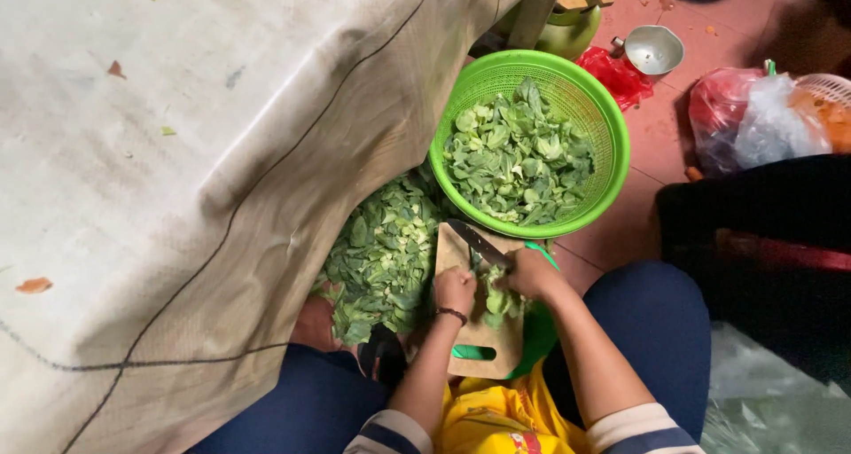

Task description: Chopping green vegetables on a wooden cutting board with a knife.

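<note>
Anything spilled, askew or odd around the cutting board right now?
Leafy greens lie heaped loose against the cloth sheet left of the cutting board, outside the green basket. Small scraps dot the sheet. Nothing looks damaged.

Head camera looks steeply down, close above lap.

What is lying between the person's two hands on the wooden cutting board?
In the head view, a small bunch of green leaves lies on the cutting board between the left hand and the right hand, which holds the knife.
</note>
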